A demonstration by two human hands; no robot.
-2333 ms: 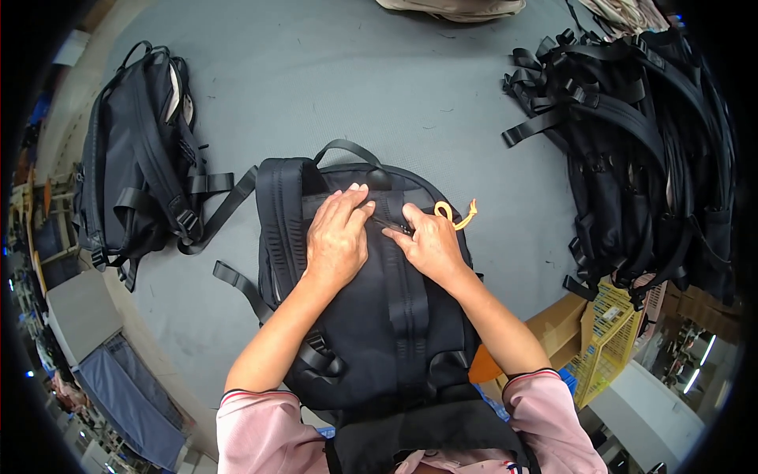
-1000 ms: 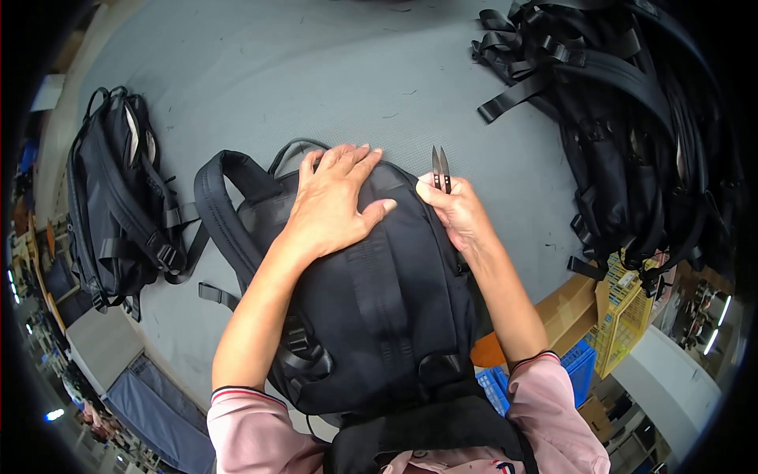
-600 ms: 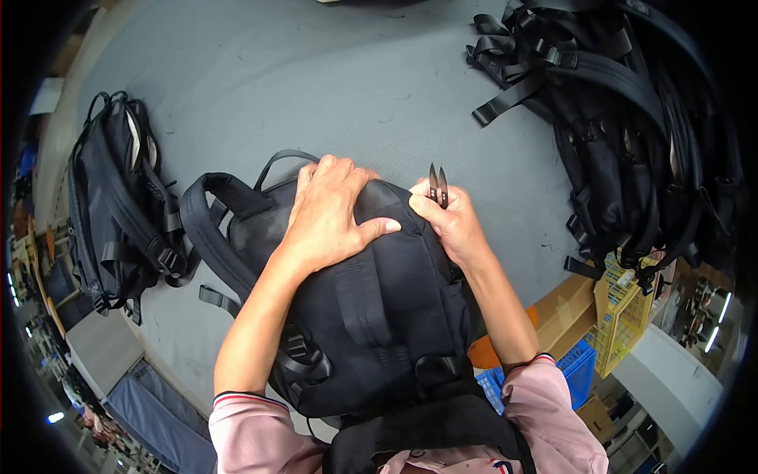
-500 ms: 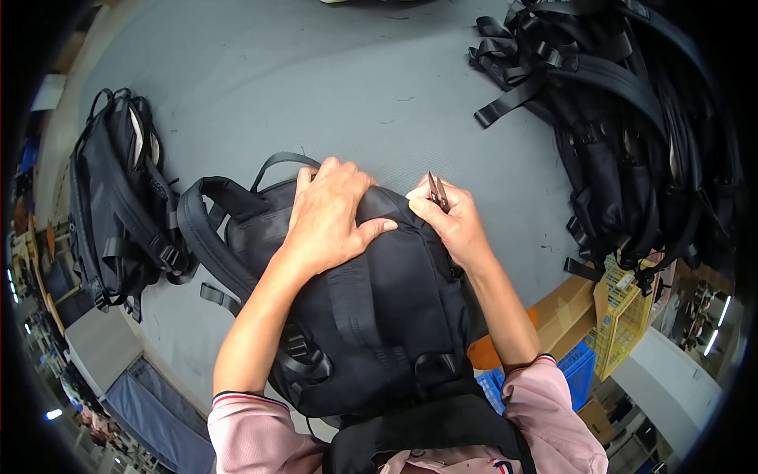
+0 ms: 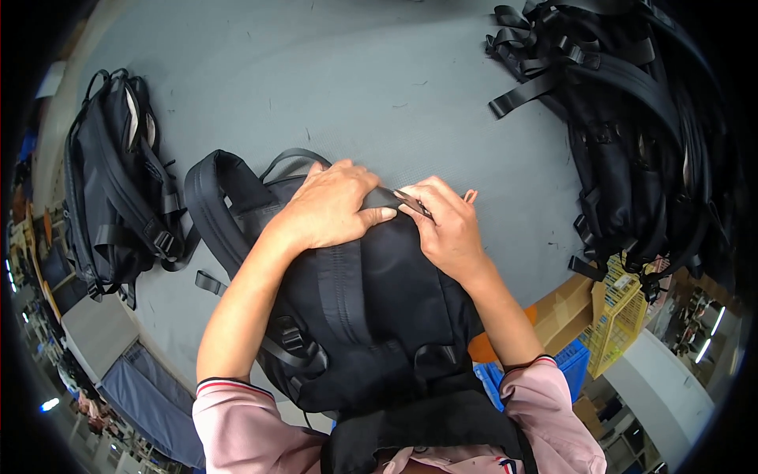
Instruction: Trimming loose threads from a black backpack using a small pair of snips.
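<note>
A black backpack (image 5: 399, 292) lies on the grey table in front of me, its padded strap (image 5: 212, 209) looping out on the left. My left hand (image 5: 335, 204) grips the bag's top edge, thumb on the front and fingers over the far side. Close beside that thumb, my right hand (image 5: 450, 225) is closed around small dark thread snips (image 5: 414, 204). Their blades point left, at the bag's edge. An orange-pink end sticks out behind the right hand. Whether the tips touch the fabric I cannot tell.
Another black backpack (image 5: 118, 182) lies at the left of the grey table (image 5: 332, 87). A heap of black backpacks (image 5: 632, 142) fills the right side, straps hanging out. At the lower right are a cardboard box (image 5: 567, 312), a yellow crate (image 5: 620, 316) and a blue crate (image 5: 572, 371).
The snips have swung from pointing up to pointing left, and my right hand has come closer to the left thumb. My left hand keeps its grip on the backpack.
</note>
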